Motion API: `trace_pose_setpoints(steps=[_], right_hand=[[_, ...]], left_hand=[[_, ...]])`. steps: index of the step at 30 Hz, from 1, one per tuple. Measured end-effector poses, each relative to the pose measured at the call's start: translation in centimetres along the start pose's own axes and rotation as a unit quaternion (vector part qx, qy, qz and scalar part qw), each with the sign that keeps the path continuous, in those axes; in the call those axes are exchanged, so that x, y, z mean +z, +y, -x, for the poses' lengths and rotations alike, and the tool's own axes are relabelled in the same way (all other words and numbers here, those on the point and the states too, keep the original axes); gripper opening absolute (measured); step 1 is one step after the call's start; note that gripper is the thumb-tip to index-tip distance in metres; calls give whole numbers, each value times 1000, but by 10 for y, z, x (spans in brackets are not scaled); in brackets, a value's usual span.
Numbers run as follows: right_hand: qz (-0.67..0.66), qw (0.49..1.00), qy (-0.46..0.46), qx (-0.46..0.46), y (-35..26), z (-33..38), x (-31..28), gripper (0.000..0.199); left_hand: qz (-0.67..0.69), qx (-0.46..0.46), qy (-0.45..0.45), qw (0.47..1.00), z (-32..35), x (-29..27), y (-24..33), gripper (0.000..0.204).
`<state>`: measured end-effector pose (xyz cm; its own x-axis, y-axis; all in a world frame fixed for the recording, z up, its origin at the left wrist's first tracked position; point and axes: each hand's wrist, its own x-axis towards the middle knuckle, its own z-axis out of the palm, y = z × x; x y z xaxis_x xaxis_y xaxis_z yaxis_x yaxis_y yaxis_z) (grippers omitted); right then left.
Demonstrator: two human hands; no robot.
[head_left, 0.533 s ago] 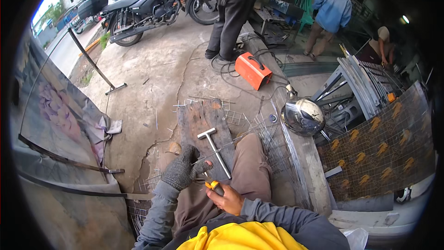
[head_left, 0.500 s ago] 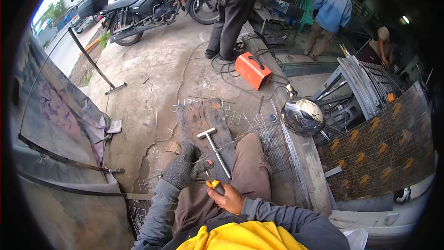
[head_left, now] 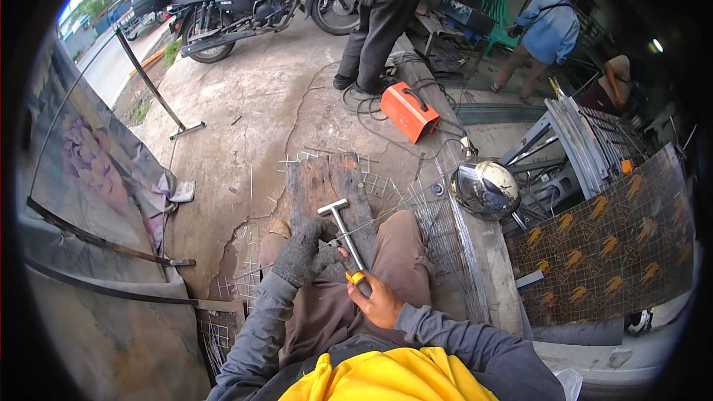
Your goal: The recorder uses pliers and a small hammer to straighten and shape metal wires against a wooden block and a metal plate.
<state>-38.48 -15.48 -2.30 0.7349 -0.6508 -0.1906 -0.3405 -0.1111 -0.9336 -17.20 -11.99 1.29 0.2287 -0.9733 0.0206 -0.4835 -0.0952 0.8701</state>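
Observation:
My left hand (head_left: 306, 256), in a grey knitted glove with bare fingertips, is closed around a thin metal wire (head_left: 355, 233) that slants away to the upper right. Close beside it, my right hand (head_left: 380, 304) is bare and wrapped round a hand tool (head_left: 359, 282) with a yellow-and-black handle. The tool's working end is too small to make out, near the left fingertips. Beyond both hands, a T-shaped steel hammer (head_left: 333, 208) lies on a worn wooden board (head_left: 316, 178) between my knees. Its handle points back toward my right hand.
Wire mesh (head_left: 438, 234) and long rods lie right of my leg, with a helmet (head_left: 486, 187) beyond. An orange machine (head_left: 408, 111) with cables stands ahead, near a standing person (head_left: 379, 22). A motorcycle (head_left: 252, 7) is parked behind. Draped cloth (head_left: 96, 163) hangs at left.
Both hands have shifted slightly forward. My right hand has brought the yellow-and-black tool up and right, beside the hammer's handle. The hammer stays on the board.

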Motion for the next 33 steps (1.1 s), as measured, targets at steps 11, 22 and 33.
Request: trace_pose_setpoints(steps=[11,22,33], right_hand=[[149,987,54,17,-1,-9,-48,29],[44,996,47,64,20,-18,-56,21],[-37,995,37,82,47,-16,-50,24]], left_hand=[[-15,19,-15,1000,5,29,-32,57],[6,-4,237,971,56,-130,-30,32],[-154,-301,368,866,181,-151,-212,45]])
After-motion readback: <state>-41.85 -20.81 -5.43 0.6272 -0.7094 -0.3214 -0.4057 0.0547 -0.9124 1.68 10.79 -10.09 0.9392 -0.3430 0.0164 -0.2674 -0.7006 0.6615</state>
